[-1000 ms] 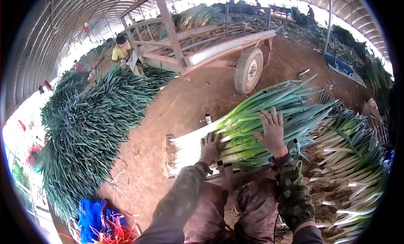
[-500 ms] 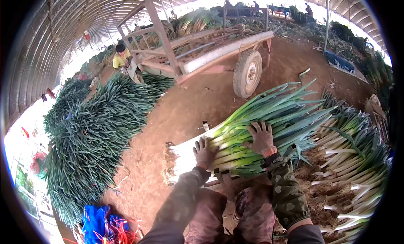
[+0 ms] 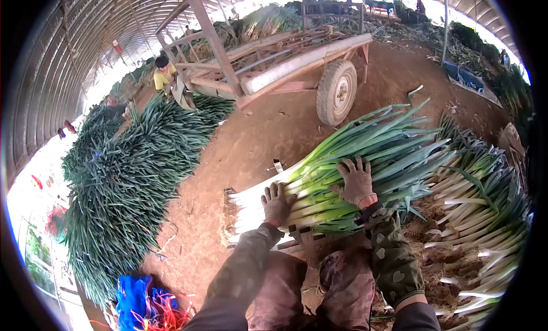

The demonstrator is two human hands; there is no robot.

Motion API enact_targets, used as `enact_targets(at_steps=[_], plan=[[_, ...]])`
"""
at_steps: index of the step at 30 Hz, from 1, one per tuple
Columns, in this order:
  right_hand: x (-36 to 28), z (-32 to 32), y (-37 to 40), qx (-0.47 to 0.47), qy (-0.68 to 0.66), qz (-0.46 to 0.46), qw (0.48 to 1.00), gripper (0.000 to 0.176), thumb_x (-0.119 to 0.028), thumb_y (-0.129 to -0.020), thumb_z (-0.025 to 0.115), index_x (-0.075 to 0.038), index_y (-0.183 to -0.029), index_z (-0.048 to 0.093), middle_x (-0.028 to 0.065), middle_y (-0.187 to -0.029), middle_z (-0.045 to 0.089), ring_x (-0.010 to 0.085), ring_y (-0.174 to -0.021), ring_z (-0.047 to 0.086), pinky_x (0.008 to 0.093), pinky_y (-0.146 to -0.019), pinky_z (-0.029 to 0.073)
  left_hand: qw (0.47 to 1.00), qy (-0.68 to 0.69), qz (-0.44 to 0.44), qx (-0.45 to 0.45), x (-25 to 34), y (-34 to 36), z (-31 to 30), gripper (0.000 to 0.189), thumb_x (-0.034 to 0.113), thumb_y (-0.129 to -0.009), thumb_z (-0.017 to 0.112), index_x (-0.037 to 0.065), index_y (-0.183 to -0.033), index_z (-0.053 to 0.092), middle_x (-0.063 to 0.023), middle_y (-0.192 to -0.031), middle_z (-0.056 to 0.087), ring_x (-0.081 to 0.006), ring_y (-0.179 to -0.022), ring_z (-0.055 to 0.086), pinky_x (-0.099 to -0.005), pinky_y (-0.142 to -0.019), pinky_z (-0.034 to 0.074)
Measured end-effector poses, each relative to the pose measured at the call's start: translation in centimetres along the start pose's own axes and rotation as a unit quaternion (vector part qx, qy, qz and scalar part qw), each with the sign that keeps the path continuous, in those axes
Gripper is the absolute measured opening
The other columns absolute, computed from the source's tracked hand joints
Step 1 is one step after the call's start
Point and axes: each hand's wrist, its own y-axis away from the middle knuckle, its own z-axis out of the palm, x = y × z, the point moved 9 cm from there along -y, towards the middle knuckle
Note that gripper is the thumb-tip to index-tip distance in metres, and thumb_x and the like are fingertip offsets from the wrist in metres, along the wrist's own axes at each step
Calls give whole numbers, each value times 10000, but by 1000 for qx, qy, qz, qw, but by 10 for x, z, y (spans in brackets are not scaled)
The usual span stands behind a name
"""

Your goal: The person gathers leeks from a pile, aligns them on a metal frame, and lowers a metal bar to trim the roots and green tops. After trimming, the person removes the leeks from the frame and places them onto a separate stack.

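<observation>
A thick bundle of long green onions [image 3: 319,177] lies across a low metal frame [image 3: 278,165] in front of my knees, white root ends to the left and green leaves to the right. My left hand [image 3: 278,204], in a grey-brown glove, rests with fingers apart on the white stalks. Farther right, my right hand [image 3: 356,184], gloved too, lies spread on the green part of the bundle. Both palms press on top of the stalks, and neither hand is closed round any of them.
Loose onions [image 3: 468,239] lie in rows at the right. A large onion heap [image 3: 131,182] stands at the left, with blue and red ties [image 3: 134,302] below it. A metal cart [image 3: 285,74] with a wheel [image 3: 337,93] stands ahead; a person [image 3: 165,77] crouches beside it.
My right hand has shifted slightly up on the leaves. My left hand stays on the white stalks, a little higher in view. The bundle lies nearly as before.
</observation>
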Motion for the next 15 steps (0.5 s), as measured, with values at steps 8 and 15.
enact_targets(at_steps=[8,15], plan=[[-8,-22,11,123,-104,-71,984,766,-563,-886,700,-90,-1460,520,158,-1447,546,414,-1374,474,540,-1133,370,1000,18,-9,-9,1,0,-8,811,628,-994,496,119,-1599,317,-195,-1673,256,-431,-1554,186,-619,-1231,153],[-93,-61,162,-166,-176,-150,959,330,-406,-922,702,-80,-949,750,159,-892,746,343,-869,729,478,-778,562,999,42,-3,3,-7,0,-4,821,632,-992,496,104,-1598,330,-217,-1680,243,-442,-1557,170,-618,-1230,145]])
